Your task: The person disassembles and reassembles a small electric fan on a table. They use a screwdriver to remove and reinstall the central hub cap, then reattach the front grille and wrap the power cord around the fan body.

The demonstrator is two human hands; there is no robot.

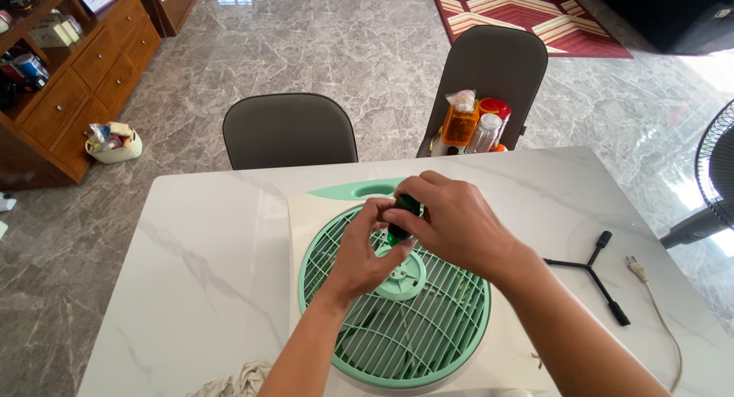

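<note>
A white box fan (306, 213) with a round mint-green grille (428, 328) lies flat on a white marble table (199, 259). Over the grille's centre hub (401, 278), my right hand (459, 225) grips the dark green handle of a screwdriver (404, 213) that stands upright with its tip down at the hub. My left hand (363, 255) steadies the tool's lower part with its fingertips, the palm resting above the grille.
A black three-armed stand piece (592, 267) and a white power plug with cord (638, 271) lie on the table at right. A crumpled cloth (237, 382) sits at the front edge. Two grey chairs (290, 129) stand behind the table; one holds bottles (474, 125). Another fan (715, 175) stands at right.
</note>
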